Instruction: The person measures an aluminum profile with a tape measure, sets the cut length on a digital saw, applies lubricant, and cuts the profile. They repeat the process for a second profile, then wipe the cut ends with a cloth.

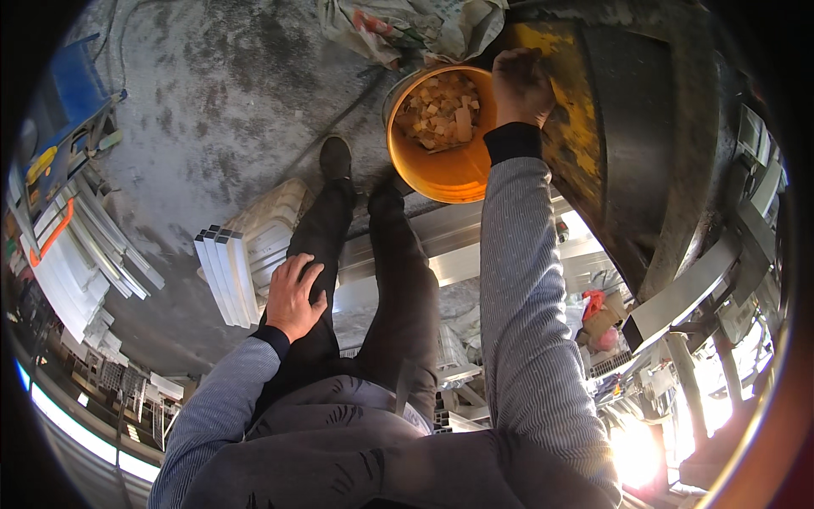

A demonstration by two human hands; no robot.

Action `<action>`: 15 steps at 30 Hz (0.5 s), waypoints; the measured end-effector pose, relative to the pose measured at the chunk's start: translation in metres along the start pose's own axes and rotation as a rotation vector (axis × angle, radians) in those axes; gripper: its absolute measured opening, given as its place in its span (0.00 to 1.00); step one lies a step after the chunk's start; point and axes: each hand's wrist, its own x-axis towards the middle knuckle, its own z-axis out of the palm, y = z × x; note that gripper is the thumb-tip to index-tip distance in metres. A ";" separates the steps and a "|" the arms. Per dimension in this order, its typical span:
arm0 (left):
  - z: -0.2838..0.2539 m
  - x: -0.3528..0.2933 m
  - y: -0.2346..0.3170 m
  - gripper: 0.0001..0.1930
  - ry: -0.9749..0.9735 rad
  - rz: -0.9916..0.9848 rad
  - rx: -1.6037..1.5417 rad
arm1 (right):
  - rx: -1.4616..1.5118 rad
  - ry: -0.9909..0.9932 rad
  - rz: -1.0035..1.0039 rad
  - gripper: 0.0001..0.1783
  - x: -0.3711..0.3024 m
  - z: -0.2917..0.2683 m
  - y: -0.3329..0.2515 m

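The orange bucket looks stiff, likely moderately heavy, best held by its rim; the left grip is loosely spread, empty, the right grip curled, contents unclear.

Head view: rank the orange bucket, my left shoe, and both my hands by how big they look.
Largest to smallest:
1. Orange bucket, clearly largest.
2. Left hand and right hand: they look alike, so I won't rank them.
3. Left shoe, smallest.
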 end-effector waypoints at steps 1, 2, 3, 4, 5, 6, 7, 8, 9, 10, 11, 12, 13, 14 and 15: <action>0.000 0.000 0.000 0.25 -0.004 -0.007 -0.006 | 0.000 -0.004 0.001 0.08 0.000 0.000 0.002; 0.000 0.000 0.000 0.25 -0.006 -0.009 -0.005 | 0.002 -0.013 0.003 0.08 0.000 -0.001 0.004; 0.000 0.000 0.000 0.25 -0.007 -0.009 -0.006 | 0.002 -0.004 0.004 0.09 -0.001 -0.002 0.006; -0.001 -0.001 0.000 0.25 -0.026 -0.022 0.014 | 0.003 -0.001 0.009 0.09 -0.002 -0.003 0.007; -0.001 -0.001 0.000 0.25 -0.016 -0.014 0.000 | 0.004 0.002 0.014 0.10 -0.003 -0.004 0.008; -0.001 -0.002 -0.001 0.25 -0.016 -0.012 -0.006 | -0.068 -0.040 0.036 0.11 -0.005 -0.004 0.009; -0.001 -0.003 -0.001 0.25 -0.016 -0.010 -0.013 | -0.141 -0.082 0.057 0.12 -0.009 -0.004 0.008; -0.002 -0.004 -0.001 0.25 -0.009 -0.004 -0.010 | -0.218 -0.044 0.041 0.13 -0.012 -0.003 0.008; -0.002 -0.004 -0.002 0.25 0.000 0.002 -0.008 | -0.240 -0.047 0.058 0.13 -0.022 -0.003 0.004; -0.002 -0.004 -0.002 0.25 0.012 0.011 0.005 | -0.264 0.026 0.037 0.14 -0.041 -0.004 -0.002; -0.002 -0.004 -0.003 0.25 0.013 0.026 -0.001 | -0.289 0.054 0.028 0.15 -0.053 -0.002 -0.008; -0.002 -0.004 -0.003 0.26 0.016 0.041 0.007 | -0.374 0.059 0.056 0.17 -0.068 -0.003 -0.014; -0.002 -0.004 -0.004 0.26 0.033 0.063 0.024 | -0.434 0.232 0.007 0.18 -0.091 -0.007 -0.020; -0.002 -0.003 -0.003 0.18 0.077 0.084 0.001 | -0.431 0.304 0.023 0.12 -0.115 -0.012 -0.029; -0.003 -0.003 -0.004 0.14 0.082 0.108 -0.004 | -0.365 0.282 0.042 0.13 -0.151 -0.023 -0.038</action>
